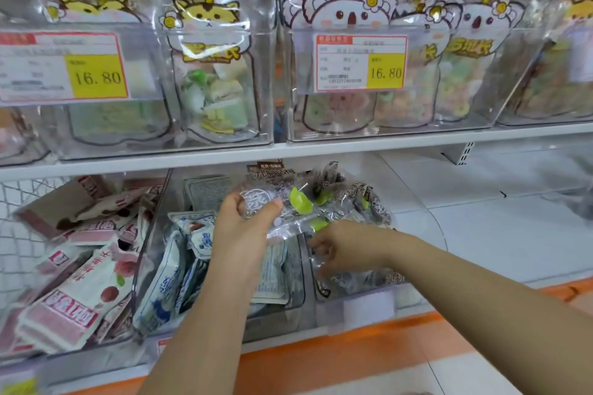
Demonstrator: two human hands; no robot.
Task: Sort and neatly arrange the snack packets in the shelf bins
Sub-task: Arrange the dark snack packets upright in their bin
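Lower shelf, 3 clear bins in view. The left hand (pixel 244 218) grips a clear packet (pixel 288 212) with green pieces, thumb on top. It is raised above the middle bin (pixel 282 321) and the right bin (pixel 359 305) — judged lifted clear so the stock beneath can be straightened. The right hand (pixel 343 247) reaches down into the right bin, fingers curled among similar clear packets; whether it pinches 1 cannot be told — the area is blurred. Blue-and-white packets (pixel 179 279) lie jumbled in the middle bin. Pink packets (pixel 70 301) are heaped askew in the left bin (pixel 142 253). Sorting is judged to be at an early stage. On the upper shelf, pouches (pixel 211 80) stand upright beside price tags (pixel 361 62).
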